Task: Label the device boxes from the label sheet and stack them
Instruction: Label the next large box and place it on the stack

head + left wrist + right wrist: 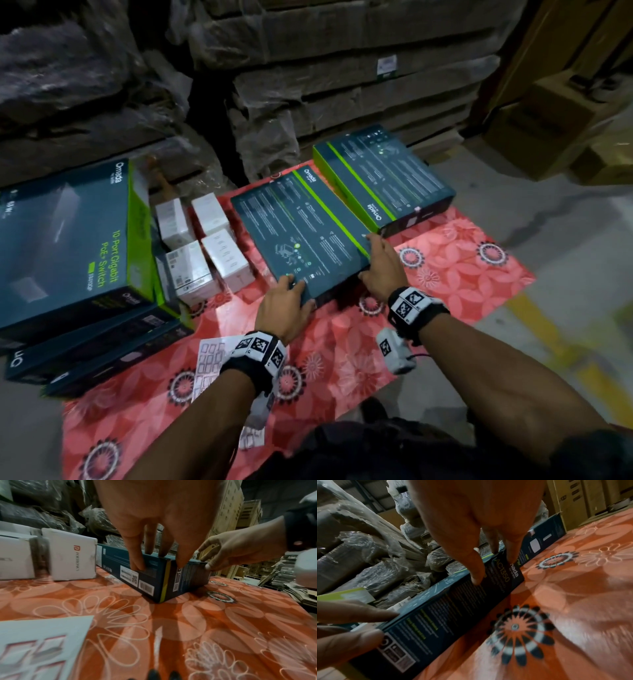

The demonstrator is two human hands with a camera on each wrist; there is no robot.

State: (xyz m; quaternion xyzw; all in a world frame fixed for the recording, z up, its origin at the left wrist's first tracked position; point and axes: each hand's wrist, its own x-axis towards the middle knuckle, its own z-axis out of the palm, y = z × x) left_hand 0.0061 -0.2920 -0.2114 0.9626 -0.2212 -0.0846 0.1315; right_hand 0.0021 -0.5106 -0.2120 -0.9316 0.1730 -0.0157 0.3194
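both hands on a teal box over a red floral cloth

your left hand (pixel 284 305) grips the near corner of the flat teal device box (pixel 301 233), fingers curled over its top edge and thumb on the short end by the barcode stickers. your right hand (pixel 382 270) holds the same box on its right side, fingers bent over the upper edge and thumb on the long side wall. the box lies flat on the surface (pixel 462 274), which is covered by a red cloth printed with pale petals and dark ringed flowers.

just beyond and to the right sits a second teal box (pixel 383 178), close to the first, its green stripe facing up. four small white boxes (pixel 202 246) cluster to the left of the held box. further left a stack of larger teal boxes (pixel 68 253) rests at the cloth's edge, the top one marked as a 10-port gigabit switch. the label sheet (pixel 209 359) lies on the cloth under your left wrist.

behind the surface, plastic-wrapped bundles (pixel 325 85) pile up high; brown cartons (pixel 548 113) stand to the right. the floor (pixel 565 240) is grey concrete with yellow paint marks.
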